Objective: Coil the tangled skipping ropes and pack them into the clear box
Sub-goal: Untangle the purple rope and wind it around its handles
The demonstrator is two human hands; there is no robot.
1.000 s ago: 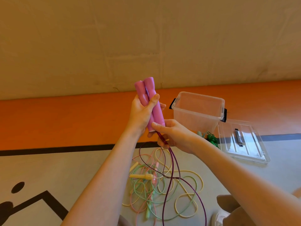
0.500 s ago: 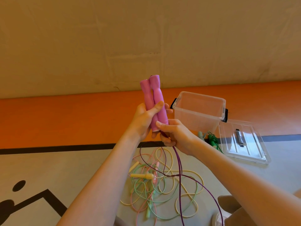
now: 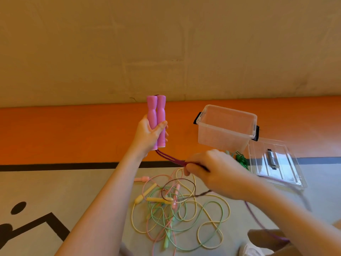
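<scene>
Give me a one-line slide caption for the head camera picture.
Left hand holds two pink handles upright while right hand pinches the purple cord, near a clear box.

Two pink hourglass-shaped plastic handles (image 3: pixel 158 121) stand upright, side by side and touching. From their lower ends a doubled dark purple cord (image 3: pixel 170 159) runs taut down to the right, then trails blurred over the floor. A tangle of thin yellow, green and pink skipping ropes (image 3: pixel 177 215) lies on the grey floor. The clear plastic box (image 3: pixel 226 127), lidless and upright, sits beyond it to the right.
</scene>
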